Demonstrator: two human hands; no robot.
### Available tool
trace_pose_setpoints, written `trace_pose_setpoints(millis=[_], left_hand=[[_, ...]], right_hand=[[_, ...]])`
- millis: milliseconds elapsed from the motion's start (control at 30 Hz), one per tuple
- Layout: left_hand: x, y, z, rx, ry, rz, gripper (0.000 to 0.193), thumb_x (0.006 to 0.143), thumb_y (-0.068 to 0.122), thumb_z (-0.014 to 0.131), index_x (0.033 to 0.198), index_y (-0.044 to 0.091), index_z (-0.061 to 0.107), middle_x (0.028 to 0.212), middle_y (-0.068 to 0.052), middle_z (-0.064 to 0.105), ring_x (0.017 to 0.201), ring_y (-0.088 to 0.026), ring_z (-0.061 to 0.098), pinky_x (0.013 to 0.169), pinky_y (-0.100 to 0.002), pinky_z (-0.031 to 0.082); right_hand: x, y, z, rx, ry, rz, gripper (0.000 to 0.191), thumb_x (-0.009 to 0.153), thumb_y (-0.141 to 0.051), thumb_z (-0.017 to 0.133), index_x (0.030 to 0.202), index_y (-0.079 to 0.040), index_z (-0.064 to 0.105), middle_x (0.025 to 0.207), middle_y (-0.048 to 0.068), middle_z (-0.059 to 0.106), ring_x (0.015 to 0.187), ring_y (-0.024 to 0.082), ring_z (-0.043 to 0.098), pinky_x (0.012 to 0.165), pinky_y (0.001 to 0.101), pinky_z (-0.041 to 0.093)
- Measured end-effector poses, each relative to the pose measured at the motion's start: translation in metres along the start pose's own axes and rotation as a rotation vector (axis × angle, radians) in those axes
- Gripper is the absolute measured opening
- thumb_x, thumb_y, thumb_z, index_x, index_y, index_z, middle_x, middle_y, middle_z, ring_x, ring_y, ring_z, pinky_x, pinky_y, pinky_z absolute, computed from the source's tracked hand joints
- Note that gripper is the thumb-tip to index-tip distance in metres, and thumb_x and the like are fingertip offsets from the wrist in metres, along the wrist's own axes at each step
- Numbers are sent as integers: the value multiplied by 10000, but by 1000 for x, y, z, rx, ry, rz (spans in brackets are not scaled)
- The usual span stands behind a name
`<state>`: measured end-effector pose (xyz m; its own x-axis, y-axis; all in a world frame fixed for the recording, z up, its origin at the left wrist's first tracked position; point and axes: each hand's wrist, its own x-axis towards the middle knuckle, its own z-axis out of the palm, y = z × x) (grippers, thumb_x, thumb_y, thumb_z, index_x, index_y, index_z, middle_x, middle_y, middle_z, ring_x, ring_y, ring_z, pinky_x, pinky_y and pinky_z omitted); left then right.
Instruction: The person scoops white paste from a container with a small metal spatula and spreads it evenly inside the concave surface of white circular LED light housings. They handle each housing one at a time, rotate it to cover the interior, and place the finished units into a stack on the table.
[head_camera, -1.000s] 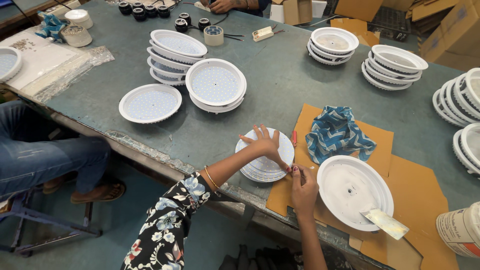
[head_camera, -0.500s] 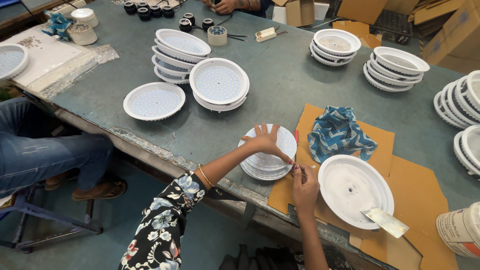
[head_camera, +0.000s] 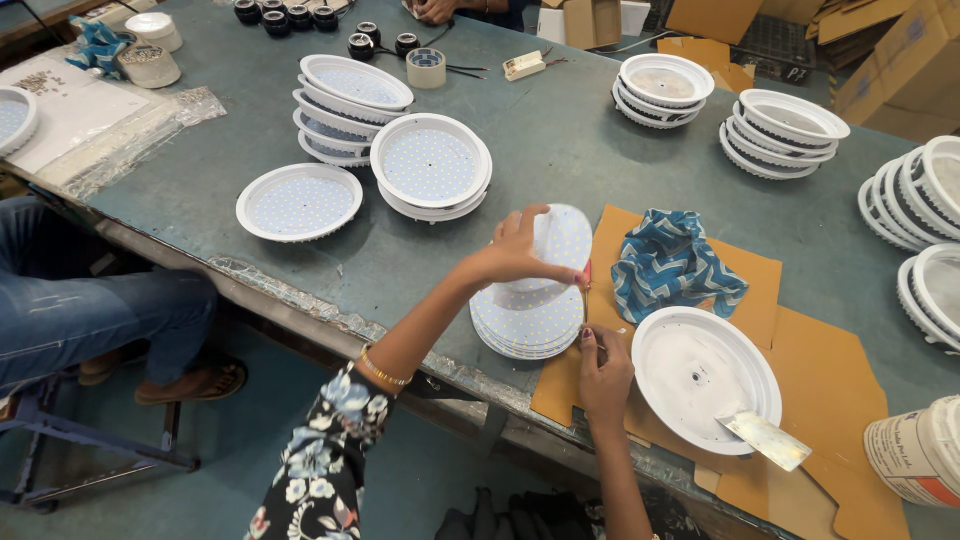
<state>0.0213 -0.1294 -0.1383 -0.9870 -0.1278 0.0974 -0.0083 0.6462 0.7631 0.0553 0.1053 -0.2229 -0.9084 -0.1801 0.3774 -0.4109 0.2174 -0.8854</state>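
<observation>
a round white disc dotted with small yellow chips (head_camera: 555, 245) is held tilted by the left hand (head_camera: 520, 255), fingers closed on its rim, above a stack of like white dotted discs (head_camera: 525, 325) near the worktop's front edge. the right hand (head_camera: 603, 365) is pinched shut on a thin red-tipped tool (head_camera: 585, 290), beside the stack. a white round housing with a flat scraper (head_camera: 700, 375) is set on brown cardboard (head_camera: 800, 400), a blue patterned cloth (head_camera: 672, 265) just behind it.
</observation>
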Motion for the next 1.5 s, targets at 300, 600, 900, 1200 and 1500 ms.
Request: trace_pose_setpoints(millis=[300, 600, 900, 1200, 1500], left_hand=[[-109, -9, 52, -1593, -415, 131, 923, 881, 617, 671, 1602, 209, 264, 1537, -74, 391, 1369, -253, 458, 1072, -561, 486], [-133, -4, 106, -1919, -328, -234, 950, 920, 783, 374, 1520, 49, 427, 1473, -192, 527, 1341, -344, 516, 1121, -523, 433], [-139, 17, 125, -1863, -312, -361, 916, 940, 740, 471, 1567, 77, 387, 1524, -202, 457, 1354, -347, 488, 1114, -538, 432], [-136, 40, 95, -1806, -252, -207, 996, 823, 747, 534, 1570, 140, 279, 1561, -205, 355, 1369, -455, 444, 931, -875, 398], [-139, 48, 116, -1808, -263, -210, 996, 806, 757, 548, 1545, 137, 300, 1521, -219, 374, 1341, -453, 456, 874, -853, 448]], right_hand=[[-27, -65, -12, -14, 21, -288, 507, 1022, -262, 538, 1451, 8, 515, 1459, 201, 578, 1293, 345, 577, 1096, 425, 437], [-59, -88, -30, -244, -183, -345, 571, 954, -294, 664, 1461, -54, 558, 1588, 173, 488, 1531, 358, 401, 1251, 498, 282], [-78, -62, -76, -264, -188, -190, 599, 909, -276, 730, 1442, -59, 565, 1557, 176, 502, 1475, 354, 441, 1206, 478, 328], [-28, 37, -199, 45, 472, 660, 646, 902, -245, 785, 1315, -12, 347, 963, 162, 676, 722, 174, 665, 586, 299, 468], [-6, 37, -231, 64, 253, 445, 345, 859, -88, 750, 1109, 0, 530, 787, 104, 692, 565, 130, 602, 497, 263, 429]])
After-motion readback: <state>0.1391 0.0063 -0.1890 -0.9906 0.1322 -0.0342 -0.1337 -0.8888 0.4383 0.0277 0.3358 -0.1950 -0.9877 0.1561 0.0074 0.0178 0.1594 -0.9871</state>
